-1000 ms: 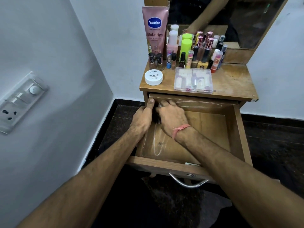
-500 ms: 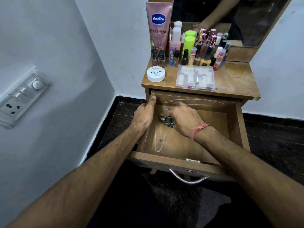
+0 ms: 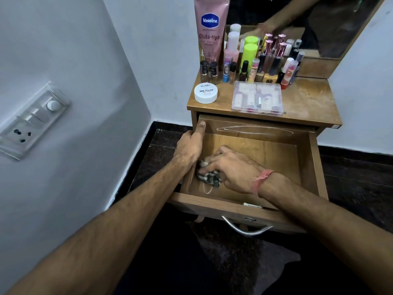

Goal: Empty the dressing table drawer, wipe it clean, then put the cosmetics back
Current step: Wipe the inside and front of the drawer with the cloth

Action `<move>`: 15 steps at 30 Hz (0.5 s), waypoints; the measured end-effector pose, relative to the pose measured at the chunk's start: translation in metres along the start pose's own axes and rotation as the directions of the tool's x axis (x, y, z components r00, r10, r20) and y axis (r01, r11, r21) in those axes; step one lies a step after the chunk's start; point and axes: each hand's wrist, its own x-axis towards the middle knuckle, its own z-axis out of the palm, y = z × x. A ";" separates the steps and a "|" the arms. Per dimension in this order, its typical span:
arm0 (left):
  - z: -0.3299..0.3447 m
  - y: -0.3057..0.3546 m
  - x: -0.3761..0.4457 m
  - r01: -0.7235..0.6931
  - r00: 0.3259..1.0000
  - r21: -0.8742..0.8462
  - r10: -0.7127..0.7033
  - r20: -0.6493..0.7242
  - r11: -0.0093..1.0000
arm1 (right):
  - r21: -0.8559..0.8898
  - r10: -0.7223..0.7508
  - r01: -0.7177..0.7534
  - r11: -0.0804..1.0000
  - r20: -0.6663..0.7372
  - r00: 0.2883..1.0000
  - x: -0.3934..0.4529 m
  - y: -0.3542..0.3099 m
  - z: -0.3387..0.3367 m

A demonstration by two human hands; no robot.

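cloth: crumpled grey-white rag point(image 3: 209, 176) on the floor of the open wooden drawer point(image 3: 276, 154), near-left corner
right hand point(image 3: 232, 169): grip bunched on rag
left hand point(image 3: 189, 146): grip clasps left drawer wall
unwiped floor: lies right and far of the rag
cosmetics: upright bottles and tubes point(image 3: 261, 62) out on the table point(image 3: 308, 101)

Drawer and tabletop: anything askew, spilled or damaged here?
Nothing spilled or toppled. The drawer bears pale streaks on its back wall and floor near the cloth, probably dust or wipe marks. The cosmetics stand upright on the tabletop.
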 end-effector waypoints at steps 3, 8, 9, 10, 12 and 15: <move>0.001 -0.002 0.000 0.001 1.000 -0.002 -0.001 0.006 1.000 | 0.002 -0.044 0.044 0.999 0.077 0.996 -0.002 0.015 -0.006; -0.002 -0.003 0.004 0.010 1.000 -0.014 -0.010 -0.006 1.000 | 0.040 0.165 -0.164 0.986 -0.028 0.986 0.013 0.017 -0.005; -0.001 -0.003 0.004 0.010 1.000 -0.014 -0.010 -0.003 1.000 | 0.048 0.135 -0.134 0.990 -0.021 0.991 0.012 0.011 -0.002; -0.001 -0.003 0.004 0.007 1.000 -0.011 -0.007 0.000 1.000 | 0.061 0.094 -0.094 0.994 0.000 0.996 0.009 0.005 0.002; 0.000 -0.004 0.004 0.000 1.000 -0.006 0.000 -0.004 1.000 | 0.085 0.012 -0.019 0.996 0.079 0.997 0.001 0.001 0.010; -0.001 -0.005 0.005 0.000 1.000 0.012 0.000 -0.004 1.000 | 0.043 -0.053 0.045 0.998 0.195 0.979 -0.013 0.016 0.010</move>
